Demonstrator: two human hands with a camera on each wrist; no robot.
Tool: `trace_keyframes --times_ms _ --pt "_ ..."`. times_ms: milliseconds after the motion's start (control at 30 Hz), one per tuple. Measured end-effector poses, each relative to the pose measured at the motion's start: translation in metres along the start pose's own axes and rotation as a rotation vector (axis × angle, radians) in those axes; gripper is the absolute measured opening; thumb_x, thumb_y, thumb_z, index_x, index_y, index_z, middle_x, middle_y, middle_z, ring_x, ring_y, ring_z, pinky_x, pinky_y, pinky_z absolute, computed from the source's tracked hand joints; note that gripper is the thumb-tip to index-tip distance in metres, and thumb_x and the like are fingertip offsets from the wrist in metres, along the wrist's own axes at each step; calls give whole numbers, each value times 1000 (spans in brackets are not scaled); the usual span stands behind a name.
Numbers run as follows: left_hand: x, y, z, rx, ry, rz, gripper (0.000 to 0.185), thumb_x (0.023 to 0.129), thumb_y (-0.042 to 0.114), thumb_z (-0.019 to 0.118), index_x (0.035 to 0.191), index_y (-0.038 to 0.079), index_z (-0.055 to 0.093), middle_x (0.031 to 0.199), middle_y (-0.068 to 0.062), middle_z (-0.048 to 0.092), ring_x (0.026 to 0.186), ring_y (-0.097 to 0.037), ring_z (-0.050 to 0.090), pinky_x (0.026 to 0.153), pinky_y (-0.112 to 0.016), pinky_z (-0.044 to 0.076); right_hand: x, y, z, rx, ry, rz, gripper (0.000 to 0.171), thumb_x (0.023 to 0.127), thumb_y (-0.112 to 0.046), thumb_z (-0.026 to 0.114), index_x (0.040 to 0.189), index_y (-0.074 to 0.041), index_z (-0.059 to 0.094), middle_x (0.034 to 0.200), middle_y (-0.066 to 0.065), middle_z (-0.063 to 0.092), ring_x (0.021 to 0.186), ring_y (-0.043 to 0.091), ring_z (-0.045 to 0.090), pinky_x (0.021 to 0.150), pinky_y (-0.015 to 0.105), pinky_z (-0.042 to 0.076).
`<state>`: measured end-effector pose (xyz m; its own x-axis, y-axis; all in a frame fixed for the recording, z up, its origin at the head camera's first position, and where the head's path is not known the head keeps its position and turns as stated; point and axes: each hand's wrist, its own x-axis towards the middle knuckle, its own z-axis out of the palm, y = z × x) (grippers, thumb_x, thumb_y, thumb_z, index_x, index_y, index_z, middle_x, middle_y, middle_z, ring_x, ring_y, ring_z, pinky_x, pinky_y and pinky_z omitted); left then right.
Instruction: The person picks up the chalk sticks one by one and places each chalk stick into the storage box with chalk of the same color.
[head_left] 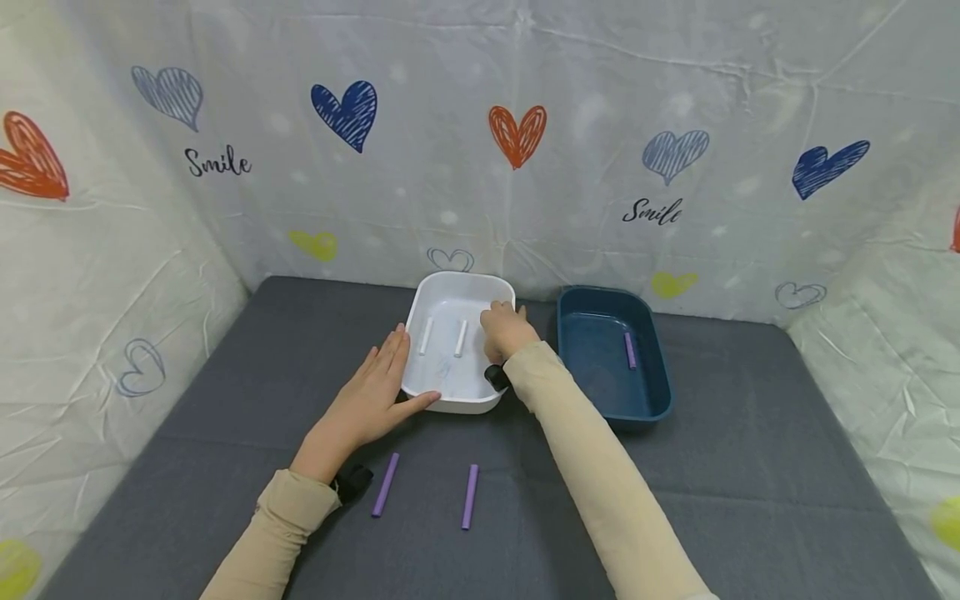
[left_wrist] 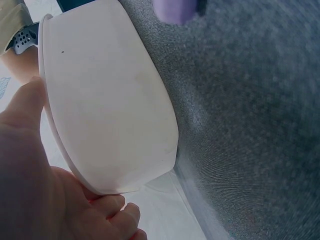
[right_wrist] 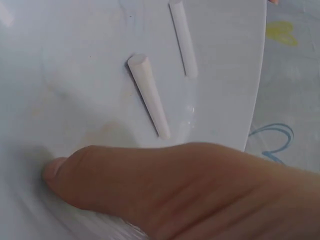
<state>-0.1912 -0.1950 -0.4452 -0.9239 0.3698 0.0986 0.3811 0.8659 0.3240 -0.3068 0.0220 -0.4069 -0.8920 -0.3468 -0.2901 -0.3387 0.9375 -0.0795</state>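
While the left hand [head_left: 369, 400] rests flat-fingered against the white tray [head_left: 450, 287], the right hand [head_left: 506, 329] hovers inside, fingers relaxed, beside two white sticks [head_left: 461, 337] pointing toward the far wall.

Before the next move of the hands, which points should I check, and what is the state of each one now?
1. Left hand steadies the white tray: ok, it rests on the near left side.
2. Right hand holds nothing: cannot tell, its fingers are hidden in the tray.
3. White sticks lie flat inside the white tray: ok, two of them.
4. Purple sticks within reach on the mat: ok, two lie near the person.
5. Blue tray unobstructed: ok, one purple stick inside.
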Motion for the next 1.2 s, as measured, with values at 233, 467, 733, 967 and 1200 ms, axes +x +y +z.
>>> trace_keyframes --times_ms 233,467,733,967,1200 --pt "0 1 -1 -9 5 5 106 94 68 49 156 -7 5 164 -21 0 151 -33 5 121 -52 10 7 3 3 3 4 2 46 75 1 71 120 -4 62 128 16 52 129 34 43 117 59 23" --pt "-1 2 0 -11 6 7 106 94 68 49 156 -7 6 164 -22 1 151 -33 6 121 -53 11 2 3 0 -4 -15 -11 41 78 -4 73 118 -5 64 129 15 51 130 33 41 118 57 22" --pt "1 1 1 -7 -16 -2 106 94 69 48 156 -4 3 165 -19 -3 152 -31 4 122 -51 9 1 6 -1 61 -17 -34 47 83 -16 73 127 -3 61 133 18 51 132 34 41 117 59 21" --pt "1 2 0 -8 2 12 106 94 68 48 156 -6 5 164 -21 0 151 -34 7 121 -53 10 5 10 2 147 27 -57 51 93 -27 65 138 -5 57 141 17 48 136 35 38 117 59 22" --pt "1 3 -1 -17 -7 1 105 94 66 50 156 -7 6 164 -21 -1 151 -33 5 121 -53 10 7 14 5 483 151 -65 45 94 -26 67 128 1 63 134 17 56 125 33 51 110 49 38"
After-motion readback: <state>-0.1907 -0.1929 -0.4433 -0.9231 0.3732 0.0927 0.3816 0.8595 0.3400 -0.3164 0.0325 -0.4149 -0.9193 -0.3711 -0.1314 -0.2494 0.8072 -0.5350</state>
